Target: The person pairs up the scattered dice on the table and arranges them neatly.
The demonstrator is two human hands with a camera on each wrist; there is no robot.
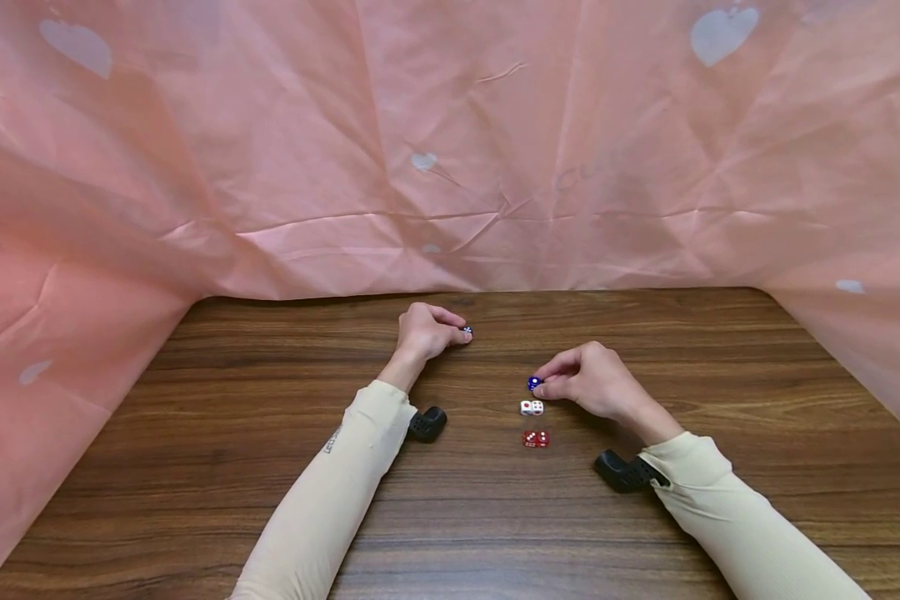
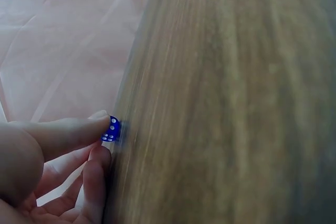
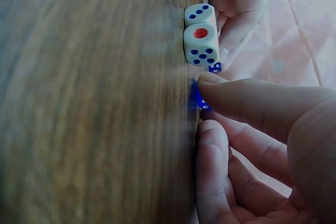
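Toward the back of the table, my left hand pinches a blue die with white pips between thumb and fingers. My right hand, nearer the front, has thumb and fingertips on a second blue die, which is partly hidden behind the thumb in the right wrist view. Just in front of that die, two white dice sit side by side, touching. Closer to me lies a pair of red dice, also side by side. The left hand's die stands apart from this group, farther back and to the left.
The dice are on a brown wood-grain table. Pink cloth with pale hearts rises behind it and along both sides. A black wrist device juts from the left sleeve, another black device from the right.
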